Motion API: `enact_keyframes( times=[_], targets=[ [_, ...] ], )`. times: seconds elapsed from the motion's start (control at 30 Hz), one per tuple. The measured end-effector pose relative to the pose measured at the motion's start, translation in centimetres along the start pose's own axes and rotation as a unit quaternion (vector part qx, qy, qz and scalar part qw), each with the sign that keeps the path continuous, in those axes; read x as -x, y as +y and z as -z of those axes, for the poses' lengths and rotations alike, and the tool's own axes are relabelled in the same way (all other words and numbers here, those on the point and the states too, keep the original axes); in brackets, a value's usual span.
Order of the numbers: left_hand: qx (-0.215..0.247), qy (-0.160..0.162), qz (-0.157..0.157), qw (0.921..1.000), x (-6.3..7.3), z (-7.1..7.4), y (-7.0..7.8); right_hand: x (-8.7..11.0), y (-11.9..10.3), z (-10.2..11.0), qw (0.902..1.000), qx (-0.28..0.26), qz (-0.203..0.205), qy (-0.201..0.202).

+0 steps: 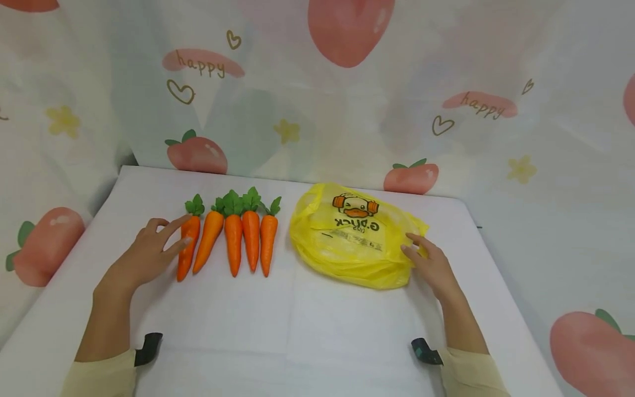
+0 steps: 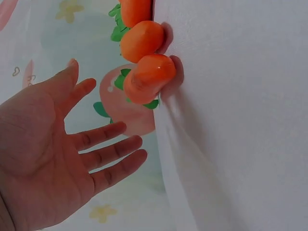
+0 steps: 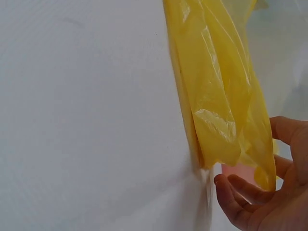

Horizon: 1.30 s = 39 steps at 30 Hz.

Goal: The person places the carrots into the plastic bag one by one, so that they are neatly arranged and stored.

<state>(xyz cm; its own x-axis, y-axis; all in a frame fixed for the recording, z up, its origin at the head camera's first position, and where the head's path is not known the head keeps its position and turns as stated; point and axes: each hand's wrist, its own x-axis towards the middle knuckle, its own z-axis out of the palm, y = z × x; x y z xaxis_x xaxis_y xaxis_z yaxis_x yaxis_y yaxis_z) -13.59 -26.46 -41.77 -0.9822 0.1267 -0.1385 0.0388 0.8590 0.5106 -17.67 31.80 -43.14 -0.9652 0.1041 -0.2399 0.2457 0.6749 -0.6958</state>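
Note:
Several orange carrots (image 1: 234, 242) with green leafy tops lie side by side on the white table, tips toward me. My left hand (image 1: 146, 253) hovers over the leftmost carrot (image 1: 184, 258), fingers spread and loosely extended; the left wrist view shows a gap between the palm and the carrots. To the right of the carrots lies a crumpled yellow plastic bag (image 1: 347, 259) with a printed duck that appears upside down in its lettering. At the bag's right edge is my right hand (image 1: 434, 267), with relaxed fingers against the plastic; part of its fingertips is hidden by the bag.
A white cloth covers the table (image 1: 228, 320), whose back edge meets a hanging curtain (image 1: 297, 94) printed with peaches, hearts and "happy". Dark curved pieces (image 1: 149, 348) stick out from both of the sleeves.

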Motion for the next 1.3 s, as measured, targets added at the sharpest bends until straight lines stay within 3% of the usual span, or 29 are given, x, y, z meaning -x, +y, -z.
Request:
enact_keyframes(
  times=[0.33,0.57,0.73,0.9,1.17,1.3],
  targets=[
    [0.036,-0.036,0.018,0.9986,-0.6,0.0,-1.2,-0.4,-0.3,-0.5,0.9996,-0.026,-0.001,0.010],
    [0.066,-0.032,0.002,0.9973,-1.0,-0.1,-2.2,-0.9,-0.4,-0.8,0.9990,-0.045,-0.003,0.005],
    [0.089,-0.036,0.008,0.9953,-1.6,-0.4,-2.5,-1.2,-0.3,-0.8,0.9989,-0.046,-0.005,0.001],
    [0.121,-0.035,0.012,0.9920,-2.2,-0.7,-2.5,-1.5,0.0,-0.6,0.9980,-0.060,-0.006,-0.019],
    [0.148,-0.032,-0.036,0.9878,-3.0,-1.2,-2.4,-1.8,-0.4,-0.2,0.9945,-0.082,-0.010,-0.065],
    [0.149,-0.034,-0.036,0.9876,-3.1,-1.4,-2.5,-1.9,-0.7,-0.1,0.9926,-0.085,-0.017,-0.085]
  ],
)
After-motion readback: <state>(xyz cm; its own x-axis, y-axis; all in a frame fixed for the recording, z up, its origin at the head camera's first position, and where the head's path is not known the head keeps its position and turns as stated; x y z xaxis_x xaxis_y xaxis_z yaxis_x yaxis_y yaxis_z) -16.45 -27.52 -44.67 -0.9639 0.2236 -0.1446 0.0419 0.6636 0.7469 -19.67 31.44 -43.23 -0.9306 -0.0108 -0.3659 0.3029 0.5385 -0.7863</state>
